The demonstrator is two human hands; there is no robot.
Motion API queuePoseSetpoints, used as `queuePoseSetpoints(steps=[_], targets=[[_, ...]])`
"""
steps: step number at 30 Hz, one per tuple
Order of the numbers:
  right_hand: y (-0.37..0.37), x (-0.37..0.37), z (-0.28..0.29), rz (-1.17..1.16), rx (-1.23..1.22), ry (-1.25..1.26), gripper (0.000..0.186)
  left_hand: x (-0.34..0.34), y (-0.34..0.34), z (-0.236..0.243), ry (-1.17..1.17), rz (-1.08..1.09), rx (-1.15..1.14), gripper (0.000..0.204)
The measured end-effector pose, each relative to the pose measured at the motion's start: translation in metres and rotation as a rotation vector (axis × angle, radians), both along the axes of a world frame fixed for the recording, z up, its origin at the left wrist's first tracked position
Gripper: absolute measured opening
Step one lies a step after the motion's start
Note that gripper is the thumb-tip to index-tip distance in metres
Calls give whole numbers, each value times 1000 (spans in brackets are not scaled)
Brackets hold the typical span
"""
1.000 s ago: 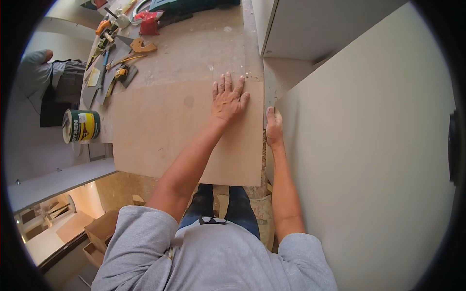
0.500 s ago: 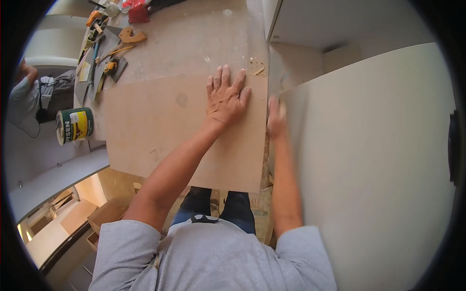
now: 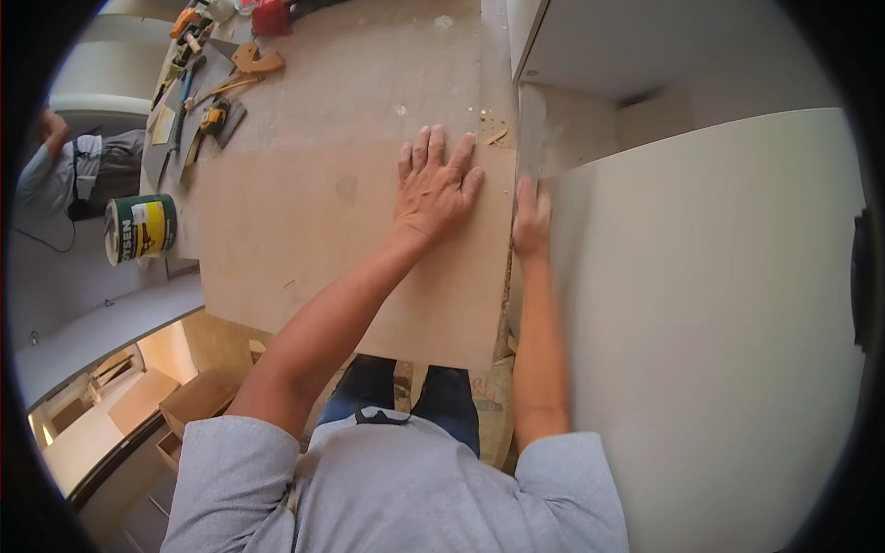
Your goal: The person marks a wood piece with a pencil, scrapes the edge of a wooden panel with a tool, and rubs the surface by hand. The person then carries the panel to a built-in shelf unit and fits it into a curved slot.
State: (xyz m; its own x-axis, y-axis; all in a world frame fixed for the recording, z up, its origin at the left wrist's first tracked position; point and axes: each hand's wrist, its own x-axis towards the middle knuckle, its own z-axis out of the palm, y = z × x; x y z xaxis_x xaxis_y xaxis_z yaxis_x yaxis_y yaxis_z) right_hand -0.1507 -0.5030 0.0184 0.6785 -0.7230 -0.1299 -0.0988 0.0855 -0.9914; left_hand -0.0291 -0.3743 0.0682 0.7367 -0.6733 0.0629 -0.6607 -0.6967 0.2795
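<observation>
A flat rectangular wooden board (image 3: 304, 230) lies on the worktable in front of me. My left hand (image 3: 435, 189) presses flat on its right part, fingers spread and pointing away from me. Along the board's right edge, my right hand (image 3: 532, 221) is blurred by motion, its fingers closed. Whatever it holds is hidden or too smeared to name; a pale grey strip shows just beyond the fingertips. Small wood chips (image 3: 495, 129) lie by the board's far right corner.
A large pale panel (image 3: 719, 323) stands close to my right arm. At the far left are a drill (image 3: 214, 117), an orange-brown saw handle (image 3: 256, 59) and other tools. A green and yellow can (image 3: 141, 229) stands left of the board. Another person (image 3: 83, 175) is beyond it.
My right hand has shifted slightly along the board's right edge and stays blurred. My left hand keeps its place on the board. The whole view has shifted a little.
</observation>
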Motion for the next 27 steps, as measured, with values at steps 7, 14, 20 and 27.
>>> queuePoseSetpoints(steps=[7,14,20,27], targets=[[35,-28,11,-39,-117,-53,35,3,5,-10,-38,3,-27,62],[-16,28,4,-48,-172,-68,40,4,-4,-2,-27,-1,-37,61],[22,-22,-14,-124,118,-185,37,2,-1,-9,-20,-16,-31,60],[27,-12,-5,-87,48,-129,36,1,4,-3,7,0,-14,61]])
